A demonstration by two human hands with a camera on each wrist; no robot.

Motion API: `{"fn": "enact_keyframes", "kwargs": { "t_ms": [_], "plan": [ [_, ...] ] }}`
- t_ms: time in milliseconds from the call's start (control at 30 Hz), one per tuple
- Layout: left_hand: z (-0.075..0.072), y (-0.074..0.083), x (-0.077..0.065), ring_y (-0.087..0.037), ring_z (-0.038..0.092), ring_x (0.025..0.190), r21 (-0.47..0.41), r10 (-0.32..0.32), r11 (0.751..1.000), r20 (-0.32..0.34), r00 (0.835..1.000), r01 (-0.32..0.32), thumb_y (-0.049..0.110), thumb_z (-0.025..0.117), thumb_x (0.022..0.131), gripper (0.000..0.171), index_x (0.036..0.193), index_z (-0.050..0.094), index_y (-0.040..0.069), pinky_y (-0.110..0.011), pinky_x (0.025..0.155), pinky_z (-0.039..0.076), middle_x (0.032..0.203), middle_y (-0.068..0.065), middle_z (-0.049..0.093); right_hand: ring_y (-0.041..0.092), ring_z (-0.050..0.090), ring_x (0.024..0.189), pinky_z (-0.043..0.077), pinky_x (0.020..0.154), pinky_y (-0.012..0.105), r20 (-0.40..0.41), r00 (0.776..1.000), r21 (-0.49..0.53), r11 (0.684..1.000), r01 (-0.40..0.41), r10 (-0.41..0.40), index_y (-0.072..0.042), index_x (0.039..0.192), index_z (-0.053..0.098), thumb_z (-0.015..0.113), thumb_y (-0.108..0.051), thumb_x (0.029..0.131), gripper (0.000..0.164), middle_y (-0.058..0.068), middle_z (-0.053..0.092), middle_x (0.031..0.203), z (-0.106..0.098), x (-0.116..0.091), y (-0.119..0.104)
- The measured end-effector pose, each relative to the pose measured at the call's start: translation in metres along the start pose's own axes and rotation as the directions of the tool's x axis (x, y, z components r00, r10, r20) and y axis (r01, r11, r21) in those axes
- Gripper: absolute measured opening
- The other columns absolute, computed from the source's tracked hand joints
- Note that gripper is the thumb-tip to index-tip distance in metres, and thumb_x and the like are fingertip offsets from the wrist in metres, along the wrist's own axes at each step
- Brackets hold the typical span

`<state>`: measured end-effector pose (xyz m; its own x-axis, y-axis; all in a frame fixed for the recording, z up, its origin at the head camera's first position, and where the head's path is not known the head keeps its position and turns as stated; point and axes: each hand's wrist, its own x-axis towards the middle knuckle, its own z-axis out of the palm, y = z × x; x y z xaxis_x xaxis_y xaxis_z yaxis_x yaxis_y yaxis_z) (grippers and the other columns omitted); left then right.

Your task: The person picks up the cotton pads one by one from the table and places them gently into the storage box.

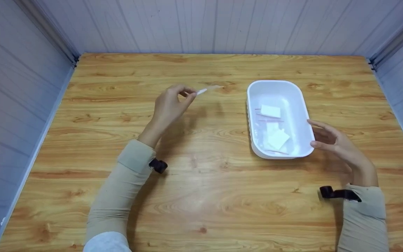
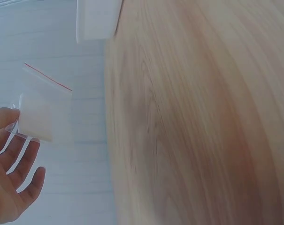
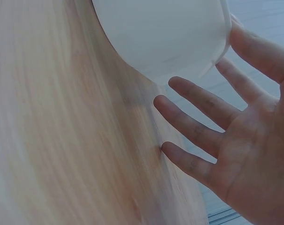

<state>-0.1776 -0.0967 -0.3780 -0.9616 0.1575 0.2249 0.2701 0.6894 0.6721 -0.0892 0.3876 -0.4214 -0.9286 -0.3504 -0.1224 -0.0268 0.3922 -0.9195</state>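
Observation:
A small clear zip-lock bag (image 2: pixel 48 110) with a red seal line and a white square piece inside is pinched by my left hand (image 1: pixel 171 105), thumb against fingers at one end. In the head view the bag shows nearly edge-on above the table, left of a white plastic basket (image 1: pixel 308 112). Inside that basket lie several similar bags (image 1: pixel 270 111) with white pieces and red lines. My right hand (image 1: pixel 341 145) touches the basket's right rim with thumb and a fingertip. In the right wrist view its other fingers (image 3: pixel 193 126) are spread and nearly straight beside the wall.
The wood-grain table (image 1: pixel 201 203) runs back to a pale panelled wall (image 1: pixel 194 28), with more panels on the left and right sides. Black straps (image 1: pixel 341 193) hang from both wrists over beige sleeves.

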Motion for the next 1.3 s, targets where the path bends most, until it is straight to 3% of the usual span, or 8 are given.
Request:
{"fn": "enact_keyframes", "kwargs": {
  "t_ms": [100,367,667,1300],
  "plan": [
    [0.005,0.008,0.003,-0.019,0.064,0.093,0.004,0.01,1.0,0.012,1.0,-0.01,0.035,0.063,0.098,0.024,0.109,0.074,0.017,-0.034,0.066,0.044,0.105,0.0,0.07,0.004,0.047,0.125,0.048,0.091,0.02,-0.001,1.0,-0.001,1.0,-0.004,0.004,-0.014,0.154,0.035,0.061,-0.005,0.098,0.063,0.011,0.042,0.15,-0.001,0.0,0.0],
    [0.019,0.028,0.004,-0.015,0.063,0.096,0.011,0.06,0.998,0.051,0.997,-0.061,0.034,0.062,0.099,0.023,0.109,0.074,0.017,-0.032,0.072,0.049,0.107,0.001,0.07,0.005,0.048,0.125,0.049,0.091,0.02,-0.005,1.0,0.004,1.0,0.004,-0.004,-0.012,0.154,0.036,0.061,-0.004,0.098,0.062,0.011,0.044,0.147,0.0,0.0,-0.002],
    [0.032,0.047,0.004,-0.013,0.062,0.097,-0.047,0.133,0.99,0.052,0.99,-0.13,0.032,0.062,0.099,0.02,0.107,0.074,0.017,-0.031,0.07,0.048,0.108,0.002,0.069,0.006,0.05,0.123,0.05,0.089,0.021,-0.002,1.0,0.015,1.0,0.019,-0.019,-0.011,0.153,0.036,0.06,-0.003,0.098,0.061,0.002,0.048,0.143,0.0,0.001,0.0],
    [0.053,0.084,0.004,-0.01,0.061,0.097,-0.071,0.21,0.977,0.115,0.971,-0.203,0.03,0.065,0.097,0.018,0.105,0.074,0.016,-0.025,0.08,0.047,0.104,0.007,0.07,0.006,0.05,0.123,0.049,0.09,0.02,-0.004,1.0,-0.001,1.0,0.007,-0.007,-0.013,0.154,0.036,0.061,-0.003,0.098,0.063,0.01,0.044,0.148,-0.001,0.001,-0.002]
  ]
}}
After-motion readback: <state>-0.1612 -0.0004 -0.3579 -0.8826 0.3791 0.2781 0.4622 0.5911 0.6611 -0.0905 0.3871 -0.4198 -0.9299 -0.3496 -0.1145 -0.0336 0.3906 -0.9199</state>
